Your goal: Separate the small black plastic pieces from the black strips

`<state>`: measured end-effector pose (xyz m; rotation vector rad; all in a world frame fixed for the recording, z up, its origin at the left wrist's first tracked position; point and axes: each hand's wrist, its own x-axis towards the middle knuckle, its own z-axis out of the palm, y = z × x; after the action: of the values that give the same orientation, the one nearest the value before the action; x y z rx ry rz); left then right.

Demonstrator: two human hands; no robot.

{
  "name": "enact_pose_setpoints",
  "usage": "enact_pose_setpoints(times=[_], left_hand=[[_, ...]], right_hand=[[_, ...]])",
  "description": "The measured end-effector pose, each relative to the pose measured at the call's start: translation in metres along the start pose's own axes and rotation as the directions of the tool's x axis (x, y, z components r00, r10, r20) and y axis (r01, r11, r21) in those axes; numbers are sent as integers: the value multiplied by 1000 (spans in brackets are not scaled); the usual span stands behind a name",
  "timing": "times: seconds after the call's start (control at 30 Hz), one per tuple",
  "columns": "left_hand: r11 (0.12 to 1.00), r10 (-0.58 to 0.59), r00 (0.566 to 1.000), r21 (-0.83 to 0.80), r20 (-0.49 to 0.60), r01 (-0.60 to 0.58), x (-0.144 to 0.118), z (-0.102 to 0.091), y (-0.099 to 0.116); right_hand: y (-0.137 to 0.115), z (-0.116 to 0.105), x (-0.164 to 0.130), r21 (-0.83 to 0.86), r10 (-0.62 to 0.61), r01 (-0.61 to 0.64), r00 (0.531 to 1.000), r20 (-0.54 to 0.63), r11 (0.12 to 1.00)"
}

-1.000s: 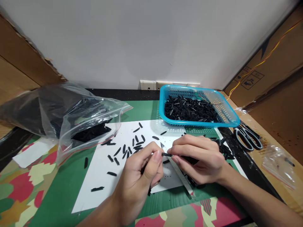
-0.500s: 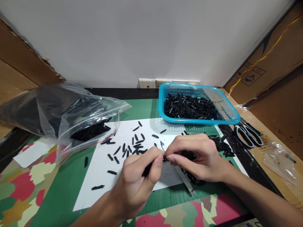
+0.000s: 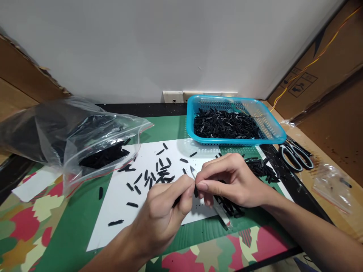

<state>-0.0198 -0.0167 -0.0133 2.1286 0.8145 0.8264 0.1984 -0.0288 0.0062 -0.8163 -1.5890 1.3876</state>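
Observation:
My left hand (image 3: 163, 212) is closed in a pinch, with dark material showing inside its curled fingers. Thumb and forefinger of my right hand (image 3: 234, 181) press together right against the left fingertips. A small black strip (image 3: 196, 192) shows just below where the fingertips meet; most of it is hidden. Under the right hand, a white pen-like tool (image 3: 222, 214) with a pointed grey tip lies slantwise. Many loose black strips (image 3: 163, 175) are scattered over the white paper (image 3: 104, 234), and more of them (image 3: 231, 207) lie heaped beneath my right hand.
A blue basket (image 3: 238, 141) full of black strips stands at the back right. To the left lies an open zip bag (image 3: 85, 128) of black pieces. Scissors (image 3: 296, 156) and a small clear bag (image 3: 331, 185) rest at the right edge. Cardboard boxes (image 3: 326, 87) flank the table.
The right fingers have turned and curled lower against the left fingertips, and the black strip between them now points downward. The whole view has shifted slightly.

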Motion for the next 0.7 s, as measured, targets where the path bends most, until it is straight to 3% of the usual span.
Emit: enact_pose_setpoints(times=[0.13,0.43,0.7], left_hand=[[999,43,999,-22,2,-43,3,-1,1],[984,178,984,-18,5,-178,1,4,-6],[979,192,981,79,-41,-188,-3,9,-3]], right_hand=[[6,2,0,133,54,-55,998,12,990],[7,3,-2,-52,-65,64,997,-28,997],[14,12,0,-158,-234,212,963,-136,964]])
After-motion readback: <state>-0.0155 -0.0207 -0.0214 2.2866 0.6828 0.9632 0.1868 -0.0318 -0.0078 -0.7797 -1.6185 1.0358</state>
